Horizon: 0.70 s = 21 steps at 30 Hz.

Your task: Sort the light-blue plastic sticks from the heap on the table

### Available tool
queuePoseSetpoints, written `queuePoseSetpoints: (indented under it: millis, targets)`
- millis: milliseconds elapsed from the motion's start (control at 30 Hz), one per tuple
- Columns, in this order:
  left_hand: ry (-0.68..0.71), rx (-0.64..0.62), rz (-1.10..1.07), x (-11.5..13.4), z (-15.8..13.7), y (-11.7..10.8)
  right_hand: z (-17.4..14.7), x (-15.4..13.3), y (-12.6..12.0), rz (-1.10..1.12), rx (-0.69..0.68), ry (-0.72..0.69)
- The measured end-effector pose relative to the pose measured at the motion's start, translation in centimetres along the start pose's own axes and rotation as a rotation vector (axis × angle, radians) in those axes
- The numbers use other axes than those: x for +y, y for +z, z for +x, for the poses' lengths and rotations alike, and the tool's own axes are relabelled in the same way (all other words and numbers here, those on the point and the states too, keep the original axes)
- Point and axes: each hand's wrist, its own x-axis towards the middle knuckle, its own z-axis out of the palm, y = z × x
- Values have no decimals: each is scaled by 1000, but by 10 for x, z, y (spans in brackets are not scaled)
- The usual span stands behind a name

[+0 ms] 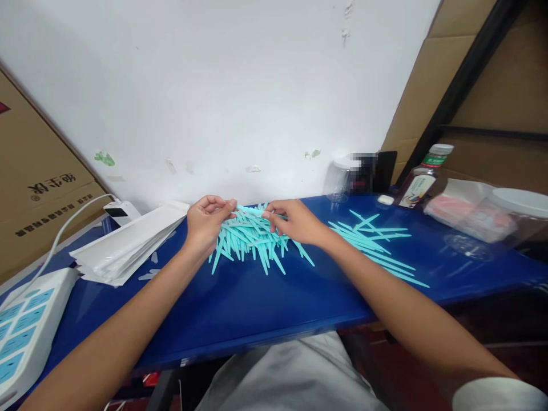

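Between my two hands, a slim turquoise plastic stick (250, 210) is held roughly level above a heap of the same tapered sticks (252, 237). The thumb and fingers of my left hand (205, 221) pinch its left end. My right hand (295, 220) grips the other end, with its fingertips closed on it. Right of my right hand, a smaller spread of turquoise sticks (363, 240) lies on the blue table (257, 308), several side by side and a few crossed.
White paper sleeves (124, 251) lie at the left, near a power strip (34, 325) and a small white device (122, 211) with a cable. On the right stand a clear jar (339, 182), a bottle (423, 177), a pink packet (468, 211) and another white-lidded jar (520, 202). A wall rises behind.
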Motion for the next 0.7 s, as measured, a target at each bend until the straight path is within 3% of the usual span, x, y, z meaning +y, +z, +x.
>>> queuePoseSetpoints:
  millis: [67,133,233,300,367,467,533,633,700]
  targets:
    - [-5,-8,19,-2,5,-3,2,6,-4,-44,-10,16]
    - [6,0,78,-5,10,-7,6,15,-6,-130,71,40]
    - [118,40,280,-5,24,-21,10,30,-8,-270,163,95]
    - [240,27,508,-1,35,-35,12,36,-9,-318,113,109]
    - [323,-69,816,7,46,-52,13,39,-10,-359,58,108]
    - [340,-156,1232,25,59,-80,13,36,-15,-438,72,111]
    - [179,-309,1360,39,65,-99,12,35,-20,-511,100,139]
    - [-251,-759,1299,52,69,-126,11,36,-31,-639,130,223]
    - [-346,-826,1220,51,67,-137,10,39,-38,-709,136,286]
